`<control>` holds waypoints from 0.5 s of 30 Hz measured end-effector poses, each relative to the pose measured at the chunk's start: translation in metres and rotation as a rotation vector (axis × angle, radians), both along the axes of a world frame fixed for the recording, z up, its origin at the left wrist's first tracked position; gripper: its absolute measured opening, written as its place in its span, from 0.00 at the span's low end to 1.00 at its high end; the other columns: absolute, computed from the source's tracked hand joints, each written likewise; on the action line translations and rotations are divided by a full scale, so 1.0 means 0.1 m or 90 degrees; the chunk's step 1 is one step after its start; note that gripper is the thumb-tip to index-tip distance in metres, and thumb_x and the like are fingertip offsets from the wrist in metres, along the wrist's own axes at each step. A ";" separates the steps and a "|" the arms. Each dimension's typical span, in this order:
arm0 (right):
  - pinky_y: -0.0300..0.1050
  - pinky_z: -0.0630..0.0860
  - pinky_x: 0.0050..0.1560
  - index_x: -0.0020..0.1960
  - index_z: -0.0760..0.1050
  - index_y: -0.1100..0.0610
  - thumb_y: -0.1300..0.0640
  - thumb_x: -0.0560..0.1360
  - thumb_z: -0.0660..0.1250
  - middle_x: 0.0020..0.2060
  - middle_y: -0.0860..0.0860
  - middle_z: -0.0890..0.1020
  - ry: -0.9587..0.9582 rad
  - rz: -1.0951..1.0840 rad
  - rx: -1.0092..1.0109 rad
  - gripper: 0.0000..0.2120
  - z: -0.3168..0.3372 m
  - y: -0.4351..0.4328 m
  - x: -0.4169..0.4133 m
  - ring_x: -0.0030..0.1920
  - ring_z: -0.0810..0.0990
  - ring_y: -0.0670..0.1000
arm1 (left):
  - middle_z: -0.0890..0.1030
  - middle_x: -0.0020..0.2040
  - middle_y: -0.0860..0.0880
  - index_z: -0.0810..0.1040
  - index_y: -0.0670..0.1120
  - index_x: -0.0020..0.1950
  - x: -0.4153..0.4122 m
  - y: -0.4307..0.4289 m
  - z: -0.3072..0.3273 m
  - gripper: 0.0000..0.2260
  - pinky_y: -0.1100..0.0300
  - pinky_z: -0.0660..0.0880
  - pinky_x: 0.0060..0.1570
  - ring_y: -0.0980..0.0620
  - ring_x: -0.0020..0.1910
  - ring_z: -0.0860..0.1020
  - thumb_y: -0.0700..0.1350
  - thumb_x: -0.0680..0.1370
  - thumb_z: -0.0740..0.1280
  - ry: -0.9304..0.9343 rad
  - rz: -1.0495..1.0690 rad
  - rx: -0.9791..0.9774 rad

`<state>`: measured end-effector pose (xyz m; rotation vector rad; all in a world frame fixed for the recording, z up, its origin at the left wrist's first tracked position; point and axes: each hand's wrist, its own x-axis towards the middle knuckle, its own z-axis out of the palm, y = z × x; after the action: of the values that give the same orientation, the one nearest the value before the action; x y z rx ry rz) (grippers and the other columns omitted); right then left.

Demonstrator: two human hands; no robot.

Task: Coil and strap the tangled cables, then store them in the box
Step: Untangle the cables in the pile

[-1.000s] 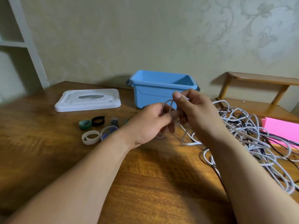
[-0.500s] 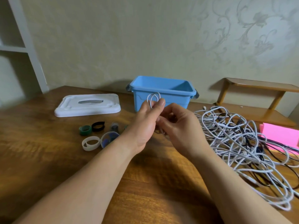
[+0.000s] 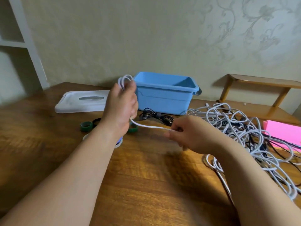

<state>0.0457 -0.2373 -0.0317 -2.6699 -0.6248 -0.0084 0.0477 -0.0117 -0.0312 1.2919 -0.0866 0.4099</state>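
Note:
My left hand (image 3: pixel 121 106) is raised in front of the blue box (image 3: pixel 164 93) and grips a small coil of white cable (image 3: pixel 124 80), whose loops stick out above the fist. From under that fist a taut white strand (image 3: pixel 149 126) runs right to my right hand (image 3: pixel 190 132), which pinches it. A tangled pile of white and black cables (image 3: pixel 241 132) lies on the table at the right. A strapped black cable bundle (image 3: pixel 156 117) rests in front of the box.
The white box lid (image 3: pixel 81 101) lies flat to the left of the box. Several strap rolls, a green one (image 3: pixel 86 126) among them, sit near my left wrist. A pink sheet (image 3: pixel 283 131) lies far right, behind it a wooden shelf (image 3: pixel 260 88).
My hands have drawn apart: the left rose with the coil and the right moved right and down, pulling a strand taut. The black bundle is now uncovered.

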 end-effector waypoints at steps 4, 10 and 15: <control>0.47 0.72 0.36 0.45 0.78 0.52 0.49 0.79 0.71 0.35 0.47 0.81 -0.049 -0.051 0.200 0.08 0.05 -0.01 0.02 0.35 0.78 0.49 | 0.66 0.29 0.52 0.71 0.46 0.51 -0.10 -0.24 -0.05 0.10 0.59 0.59 0.25 0.53 0.25 0.62 0.49 0.86 0.67 0.026 -0.130 0.240; 0.50 0.67 0.37 0.49 0.76 0.56 0.51 0.71 0.61 0.28 0.44 0.74 0.058 -0.080 0.531 0.12 0.08 0.02 0.03 0.32 0.70 0.49 | 0.81 0.41 0.57 0.78 0.47 0.55 -0.15 -0.48 -0.15 0.12 0.63 0.74 0.46 0.62 0.42 0.79 0.56 0.82 0.72 0.044 -0.223 0.360; 0.48 0.67 0.32 0.52 0.75 0.58 0.59 0.77 0.61 0.27 0.45 0.76 0.079 -0.055 0.507 0.06 0.10 0.05 -0.03 0.29 0.71 0.48 | 0.85 0.50 0.52 0.78 0.56 0.61 -0.13 -0.48 -0.21 0.09 0.46 0.78 0.61 0.52 0.53 0.84 0.54 0.82 0.73 0.034 -0.193 0.428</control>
<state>0.0424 -0.2321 -0.0221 -1.9039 -0.3568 -0.0949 0.0345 -0.0592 -0.0524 1.9147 -0.3955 0.0778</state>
